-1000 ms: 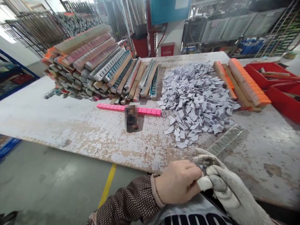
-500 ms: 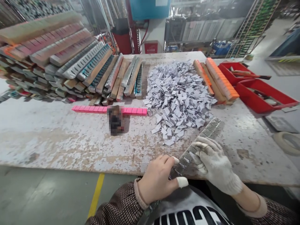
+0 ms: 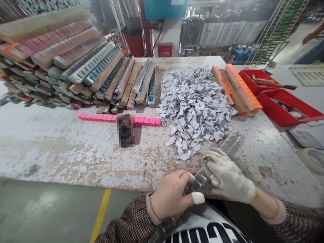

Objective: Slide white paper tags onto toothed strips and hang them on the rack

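Observation:
A long silvery segmented strip lies slanted on the worn white table, its near end at the table's front edge. My left hand, bare with a taped thumb tip, pinches that near end. My right hand, in a white knit glove, grips the strip just beyond it. A heap of small grey-white paper slips lies right behind my hands.
A big stack of segmented strips on wooden bars fills the back left. A pink strip and a small blurred object lie mid-table. Orange bars and red trays stand at the right. A person's arm shows far right.
A second ago my left hand was tugging at the right glove. Half a second ago both hands took hold of the silvery strip; now the right hand has slid closer along it.

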